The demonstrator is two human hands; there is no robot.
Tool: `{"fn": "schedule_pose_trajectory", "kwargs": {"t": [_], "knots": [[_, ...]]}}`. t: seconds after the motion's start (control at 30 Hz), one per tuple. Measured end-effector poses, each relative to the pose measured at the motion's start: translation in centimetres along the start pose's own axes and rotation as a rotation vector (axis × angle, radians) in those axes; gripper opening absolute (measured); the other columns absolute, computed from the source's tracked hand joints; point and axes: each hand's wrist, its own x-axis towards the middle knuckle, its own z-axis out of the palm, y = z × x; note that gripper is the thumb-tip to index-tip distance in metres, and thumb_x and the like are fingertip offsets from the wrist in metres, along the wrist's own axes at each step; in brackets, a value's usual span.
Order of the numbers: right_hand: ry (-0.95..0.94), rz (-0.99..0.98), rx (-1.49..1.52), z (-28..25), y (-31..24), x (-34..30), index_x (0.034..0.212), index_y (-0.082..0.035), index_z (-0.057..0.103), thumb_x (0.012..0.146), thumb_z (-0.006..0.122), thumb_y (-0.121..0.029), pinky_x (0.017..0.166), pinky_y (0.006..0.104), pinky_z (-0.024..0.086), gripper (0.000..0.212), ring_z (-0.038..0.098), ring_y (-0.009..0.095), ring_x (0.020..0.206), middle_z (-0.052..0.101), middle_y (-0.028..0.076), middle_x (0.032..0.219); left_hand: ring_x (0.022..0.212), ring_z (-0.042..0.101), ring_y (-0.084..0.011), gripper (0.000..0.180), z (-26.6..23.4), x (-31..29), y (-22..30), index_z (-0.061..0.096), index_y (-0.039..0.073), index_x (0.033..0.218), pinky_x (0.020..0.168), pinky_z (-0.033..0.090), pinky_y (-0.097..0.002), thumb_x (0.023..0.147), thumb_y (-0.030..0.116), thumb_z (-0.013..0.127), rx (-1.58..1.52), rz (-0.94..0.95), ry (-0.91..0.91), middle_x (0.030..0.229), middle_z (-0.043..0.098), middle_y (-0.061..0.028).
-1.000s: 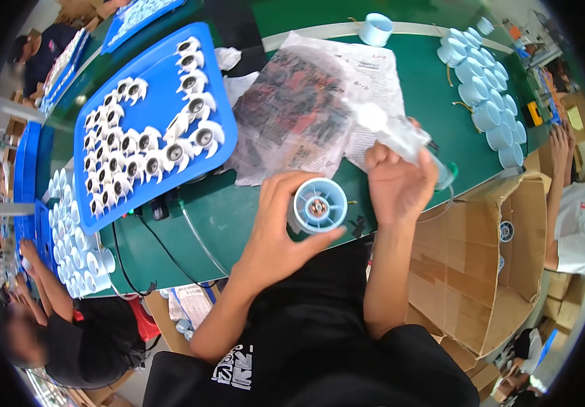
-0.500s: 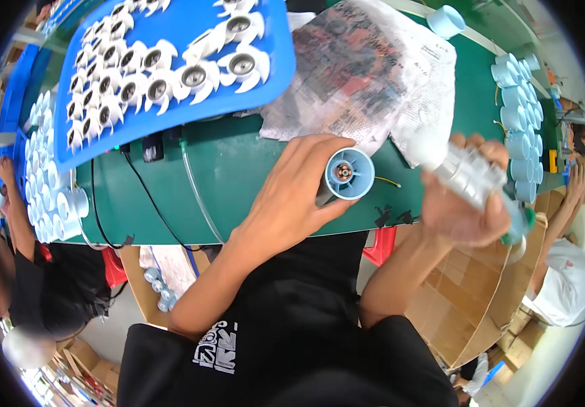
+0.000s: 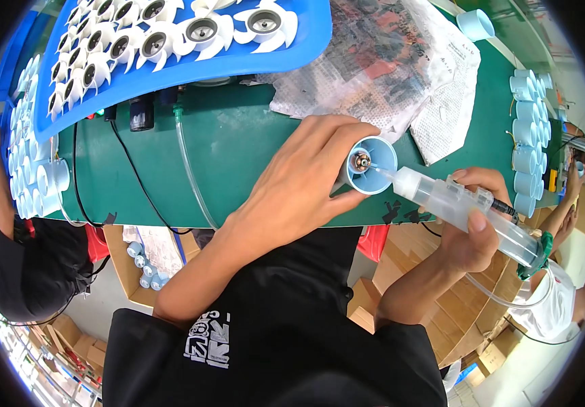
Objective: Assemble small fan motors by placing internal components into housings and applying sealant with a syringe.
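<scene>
My left hand (image 3: 292,183) is wrapped round a light blue plastic cylinder (image 3: 383,178), its open end turned up toward me. Inside the cylinder sits a small round metal core (image 3: 362,161). My right hand (image 3: 470,237) grips a clear dispensing syringe (image 3: 442,198), held at a slant. The syringe's thin nozzle reaches into the cylinder's mouth beside the core; whether it touches is too small to tell. A green cap (image 3: 538,256) closes the syringe's back end, and a clear hose (image 3: 537,304) runs from there.
A blue tray (image 3: 238,71) of white fan impellers stands at the upper left. Crumpled, stained paper (image 3: 445,102) lies beyond my hands. More blue cylinders (image 3: 524,129) line the right, others (image 3: 34,163) the left. Cables and a tube (image 3: 191,169) cross the green table (image 3: 245,136). Co-workers sit on both sides.
The syringe in my right hand has swung left and down, bringing its nozzle into the cylinder's mouth. My left hand keeps its hold on the cylinder. The view has shifted slightly.
</scene>
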Motion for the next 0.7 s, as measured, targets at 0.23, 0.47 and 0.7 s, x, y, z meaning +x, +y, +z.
{"fn": "schedule_pose_trajectory", "kwargs": {"t": [0.23, 0.47, 0.7], "knots": [[0.008, -0.039, -0.052, 0.35, -0.36, 0.02, 0.096, 0.011, 0.059, 0.068, 0.066, -0.036, 0.071, 0.0282, 0.045, 0.055, 0.059, 0.020, 0.077, 0.063, 0.021, 0.091, 0.113, 0.052, -0.0315, 0.058, 0.02, -0.10, -0.05, 0.055, 0.007, 0.119, 0.096, 0.042, -0.0408, 0.067, 0.010, 0.078, 0.006, 0.013, 0.003, 0.118, 0.056, -0.0098], [0.017, -0.037, -0.070, 0.45, -0.63, 0.06, 0.095, 0.011, 0.060, 0.068, 0.067, -0.037, 0.070, 0.0273, 0.045, 0.055, 0.059, 0.020, 0.077, 0.063, 0.020, 0.091, 0.113, 0.052, -0.0316, 0.059, 0.04, -0.13, -0.12, 0.055, 0.007, 0.120, 0.096, 0.042, -0.0412, 0.066, 0.010, 0.078, 0.004, 0.001, -0.003, 0.119, 0.056, -0.0098], [-0.010, -0.032, -0.065, 0.32, -0.54, 0.27, 0.096, 0.011, 0.059, 0.068, 0.067, -0.036, 0.070, 0.0272, 0.045, 0.055, 0.059, 0.020, 0.076, 0.063, 0.021, 0.091, 0.113, 0.051, -0.0319, 0.059, 0.01, -0.11, -0.18, 0.055, 0.008, 0.120, 0.096, 0.043, -0.0413, 0.066, 0.010, 0.079, -0.001, -0.004, 0.005, 0.118, 0.056, -0.0099]]}}
